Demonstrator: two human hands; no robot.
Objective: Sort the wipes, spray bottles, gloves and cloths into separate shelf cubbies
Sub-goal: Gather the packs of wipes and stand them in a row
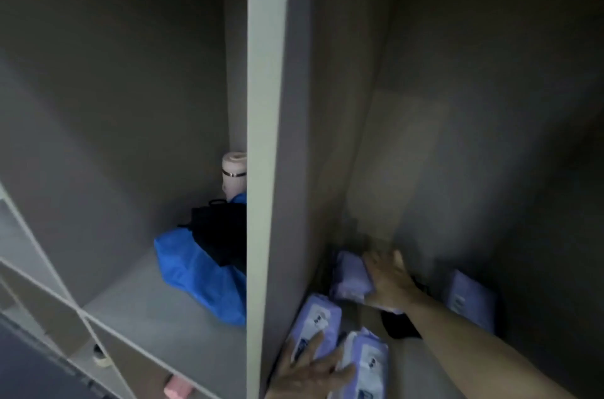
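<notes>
Several purple wipe packs lie on the floor of the right cubby. My right hand point(389, 281) reaches deep into it, fingers spread over a rear wipe pack point(351, 277). My left hand point(310, 372) lies flat with straight fingers on two front wipe packs, one at the left point(315, 321) and one at the right point(367, 357). Another purple pack point(470, 300) leans at the far right. A black item point(400, 326) sits under my right forearm; what it is cannot be told.
A white vertical divider point(264, 169) separates the cubbies. The left cubby holds a blue bundle point(196, 271), a black cloth-like heap point(219, 232) and a pale cylindrical container point(233, 176). Lower cubbies at the bottom left hold a pink object point(176, 390).
</notes>
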